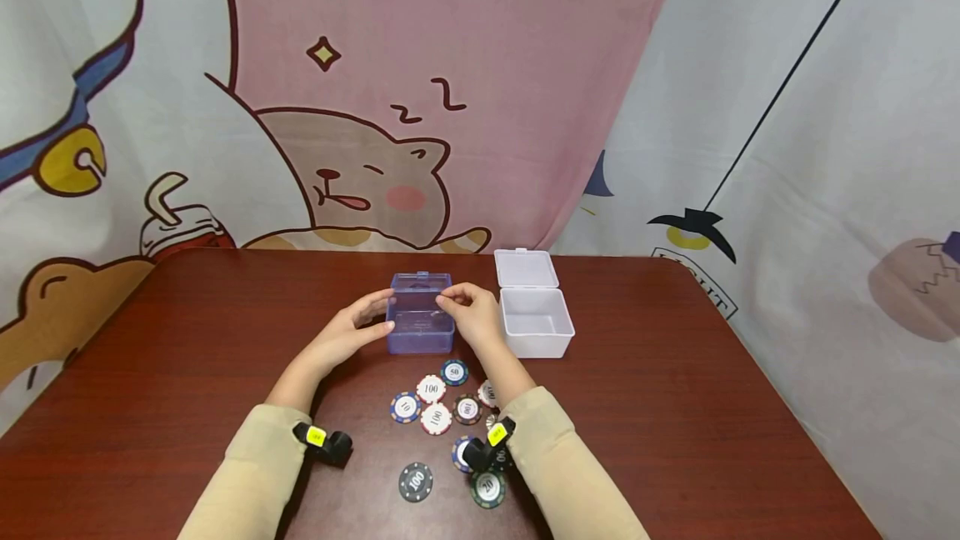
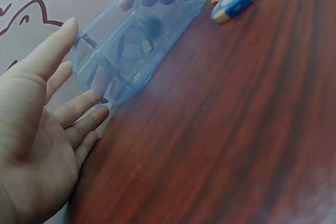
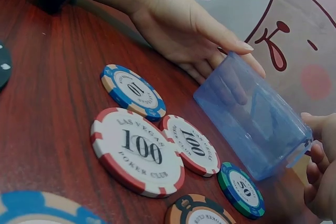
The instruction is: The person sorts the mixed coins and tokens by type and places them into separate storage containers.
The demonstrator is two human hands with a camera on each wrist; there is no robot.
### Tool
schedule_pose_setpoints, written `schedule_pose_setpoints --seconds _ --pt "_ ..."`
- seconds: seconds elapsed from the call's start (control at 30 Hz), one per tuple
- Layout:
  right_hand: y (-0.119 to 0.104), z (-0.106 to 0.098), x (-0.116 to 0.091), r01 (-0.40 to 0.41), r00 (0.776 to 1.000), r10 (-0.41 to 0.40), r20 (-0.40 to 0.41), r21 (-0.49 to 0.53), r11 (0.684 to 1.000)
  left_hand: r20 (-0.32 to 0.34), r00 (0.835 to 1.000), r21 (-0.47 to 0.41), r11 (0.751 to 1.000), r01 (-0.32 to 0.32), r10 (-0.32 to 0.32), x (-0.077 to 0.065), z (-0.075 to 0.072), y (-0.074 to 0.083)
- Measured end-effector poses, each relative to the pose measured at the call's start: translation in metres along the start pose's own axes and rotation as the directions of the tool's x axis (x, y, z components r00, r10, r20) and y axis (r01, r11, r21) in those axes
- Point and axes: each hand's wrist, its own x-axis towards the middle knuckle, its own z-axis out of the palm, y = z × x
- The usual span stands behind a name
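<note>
Black-and-white 100 chip [image 1: 416,482] is seen nearest, with the other chips [image 1: 436,419] scattered beyond, so every visible chip is on the table [image 1: 187,373], none boxed yet tbh. Farther back, the blue box [image 1: 420,343] is touched at its left by the left hand [image 1: 341,342], fingers loosely spread, and pinched near its back right by the right hand [image 1: 477,315]. Both lids are already raised, the white box [image 1: 536,347] beside it included.
</note>
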Motion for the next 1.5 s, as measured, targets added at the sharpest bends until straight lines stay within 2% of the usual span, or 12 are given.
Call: schedule_pose_setpoints --seconds 0.3,0.67,0.9,1.2,1.5 --pt "-0.013 -0.005 -0.010 0.091 0.996 -0.091 0.021 -0.004 0.996 -0.008 1.000 -0.001 1.000 0.007 -0.007 0.000 0.001 0.001" --pt "-0.025 -0.025 -0.032 0.198 0.970 -0.202 0.134 0.043 0.979 -0.003 1.000 0.008 1.000 0.001 -0.001 0.001 0.000 0.001" --pt "-0.024 -0.038 -0.047 0.196 0.959 -0.205 0.195 0.063 0.979 0.001 1.000 0.008 1.000 0.001 -0.001 0.001 0.001 0.003" --pt "-0.025 -0.057 -0.064 0.209 0.951 -0.218 0.218 0.062 0.976 0.001 1.000 0.012 1.000 -0.004 0.004 0.000 0.001 0.000" --pt "-0.014 -0.076 -0.077 0.251 0.932 -0.237 0.275 -0.017 0.968 0.000 1.000 0.010 1.000 -0.009 0.009 -0.001 0.001 0.000"
